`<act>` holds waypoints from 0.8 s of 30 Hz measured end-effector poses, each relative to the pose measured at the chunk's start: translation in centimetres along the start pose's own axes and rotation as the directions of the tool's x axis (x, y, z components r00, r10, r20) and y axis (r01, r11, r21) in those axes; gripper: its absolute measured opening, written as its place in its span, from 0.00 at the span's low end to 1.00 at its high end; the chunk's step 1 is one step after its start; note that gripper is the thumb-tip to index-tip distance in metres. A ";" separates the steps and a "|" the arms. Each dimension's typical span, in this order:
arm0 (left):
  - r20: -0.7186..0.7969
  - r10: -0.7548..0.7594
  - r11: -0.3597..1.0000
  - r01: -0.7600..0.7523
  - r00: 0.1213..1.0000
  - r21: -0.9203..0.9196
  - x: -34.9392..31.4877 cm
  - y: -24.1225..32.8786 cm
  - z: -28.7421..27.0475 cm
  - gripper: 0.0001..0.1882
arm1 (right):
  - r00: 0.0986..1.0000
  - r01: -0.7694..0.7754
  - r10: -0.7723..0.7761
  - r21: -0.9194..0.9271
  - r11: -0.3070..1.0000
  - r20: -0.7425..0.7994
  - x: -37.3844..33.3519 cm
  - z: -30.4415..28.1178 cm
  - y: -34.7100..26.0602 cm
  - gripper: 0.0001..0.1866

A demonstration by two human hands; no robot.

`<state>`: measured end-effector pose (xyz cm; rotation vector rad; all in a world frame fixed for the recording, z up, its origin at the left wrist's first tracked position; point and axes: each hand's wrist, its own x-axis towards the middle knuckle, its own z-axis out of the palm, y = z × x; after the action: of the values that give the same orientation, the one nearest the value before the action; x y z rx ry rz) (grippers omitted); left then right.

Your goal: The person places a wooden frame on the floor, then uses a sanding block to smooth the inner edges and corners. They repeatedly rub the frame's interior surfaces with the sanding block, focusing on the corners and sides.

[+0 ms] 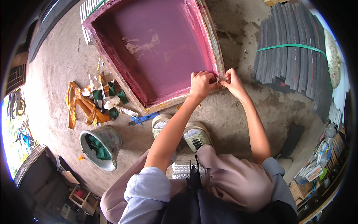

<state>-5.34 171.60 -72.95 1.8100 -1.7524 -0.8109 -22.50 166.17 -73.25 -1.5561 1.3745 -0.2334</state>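
Note:
A screen-printing frame (pixel 217 48) lies at the top middle, with worn, pink-stained edges and a purple sheet across it that carries a pale smear. At its near right corner my left hand (pixel 201 85) rests over the inner edge, fingers curled and pinched together. Just to the right, on the outer side of that corner, my right hand (pixel 234 85) is pinched too, thumb and fingertips against the edge. The two sets of fingertips almost meet. A small pale bit shows between them, too small to name.
Left of the frame lie crumpled brown tape (pixel 87 108) and scraps. A blue cutter knife (pixel 144 118) is near my shoes (pixel 195 139). A bucket (pixel 115 142) with green cloth stands at left. Dark strapped sheets (pixel 287 61) are stacked at right.

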 end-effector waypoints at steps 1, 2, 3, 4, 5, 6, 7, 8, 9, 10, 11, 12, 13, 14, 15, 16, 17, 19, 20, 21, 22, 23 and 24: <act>0.005 -0.005 1.000 0.005 1.000 -0.031 -0.1 -0.4 -0.1 0.16 | 1.000 0.008 -0.008 0.004 1.000 -0.006 0.0 0.1 -0.1 0.20; 0.010 -0.010 0.998 0.010 1.000 -0.062 -0.1 -0.7 -0.2 0.15 | 1.000 0.017 -0.017 0.009 1.000 -0.011 0.1 0.4 -0.3 0.21; 0.018 -0.031 0.997 0.032 0.999 -0.072 -0.1 -1.0 -0.3 0.15 | 1.000 0.025 -0.025 0.013 1.000 -0.017 0.1 0.8 -0.3 0.21; 0.026 -0.052 0.995 0.054 0.998 -0.081 -0.1 -1.4 -0.3 0.16 | 0.999 0.027 -0.026 0.025 0.999 -0.031 0.1 1.0 -0.4 0.22; 0.033 -0.074 0.993 0.076 0.997 -0.091 -0.1 -1.6 -0.3 0.16 | 0.995 0.068 -0.068 -0.003 0.998 -0.077 0.0 1.4 -0.5 0.22; -0.030 0.003 0.999 -0.005 1.000 -0.048 -0.2 -1.2 -0.4 0.15 | 0.986 0.103 -0.106 -0.035 0.994 -0.125 -0.3 1.5 -0.2 0.21; -0.045 -0.055 0.994 0.050 0.998 -0.101 -0.3 -0.6 -0.4 0.14 | 0.974 0.136 -0.146 -0.069 0.988 -0.172 -0.4 1.6 0.2 0.21; -0.056 -0.114 0.983 0.104 0.992 -0.154 -0.4 0.1 -0.2 0.14 | 0.979 0.105 -0.109 -0.031 0.994 -0.171 -0.5 1.5 0.6 0.24; -0.069 -0.176 0.967 0.159 0.982 -0.201 -0.7 0.3 -0.1 0.14 | 0.983 0.080 -0.077 0.010 0.997 -0.164 -0.4 1.6 0.5 0.28; -0.106 -0.178 0.970 0.157 0.978 -0.186 -0.8 0.3 0.1 0.13 | 0.987 0.053 -0.045 0.051 0.997 -0.157 -0.3 1.7 0.3 0.31; -0.143 -0.180 0.973 0.155 0.973 -0.171 -1.0 0.3 0.2 0.13 | 0.984 0.072 -0.078 -0.046 0.996 -0.159 -0.3 1.9 0.2 0.33; -0.178 -0.185 0.975 0.158 0.966 -0.155 -1.3 0.3 0.3 0.12 | 0.982 0.089 -0.110 -0.142 0.986 -0.154 -0.4 2.3 -0.4 0.36; -0.205 -0.203 0.972 0.172 0.958 -0.160 -1.5 0.4 0.5 0.12 | 0.979 0.105 -0.142 -0.236 0.966 -0.145 -0.5 2.6 -1.0 0.39; -0.231 -0.220 0.969 0.185 0.948 -0.165 -1.7 0.5 0.7 0.11 | 0.987 0.075 -0.103 -0.213 0.974 -0.125 -0.6 2.8 -1.2 0.41; -0.260 -0.234 0.966 0.193 0.937 -0.171 -1.6 0.6 0.9 0.10 | 0.989 0.046 -0.075 -0.211 0.976 -0.129 -0.6 2.8 -1.3 0.42; -0.295 -0.216 0.968 0.165 0.931 -0.188 -1.6 0.6 1.0 0.10 | 0.990 0.018 -0.047 -0.209 0.978 -0.133 -0.6 2.9 -1.5 0.42; -0.330 -0.198 0.970 0.136 0.923 -0.203 -1.7 0.5 1.0 0.10 | 0.990 -0.010 -0.018 -0.206 0.978 -0.137 -0.5 3.0 -1.7 0.42; -0.350 -0.237 0.959 0.160 0.906 -0.235 -1.6 0.7 1.1 0.09 | 0.987 -0.037 0.003 -0.209 0.977 -0.162 -0.4 3.0 -1.9 0.42; -0.337 -0.293 0.944 0.215 0.895 -0.250 -1.8 0.7 1.0 0.09 | 0.984 -0.051 0.013 -0.210 0.976 -0.175 -0.3 2.9 -2.0 0.41; -0.328 -0.348 0.927 0.270 0.878 -0.261 -1.8 0.7 0.9 0.09 | 0.984 -0.050 0.010 -0.217 0.975 -0.180 -0.4 3.0 -2.1 0.41; -0.326 -0.350 0.924 0.267 0.878 -0.274 -1.7 0.8 0.8 0.09 | 0.983 -0.049 0.007 -0.225 0.973 -0.186 -0.6 3.2 -2.2 0.41; -0.323 -0.352 0.921 0.263 0.879 -0.287 -1.7 0.9 0.8 0.08 | 0.981 -0.049 0.004 -0.232 0.971 -0.192 -0.7 3.2 -2.2 0.41; -0.318 -0.352 0.918 0.259 0.880 -0.300 -1.7 0.9 0.7 0.08 | 0.979 -0.043 -0.004 -0.228 0.973 -0.204 -0.7 3.1 -2.2 0.40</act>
<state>-6.47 173.30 -72.68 1.9416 -1.0903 -0.7147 -19.14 168.10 -72.75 -1.7475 1.6233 -0.2320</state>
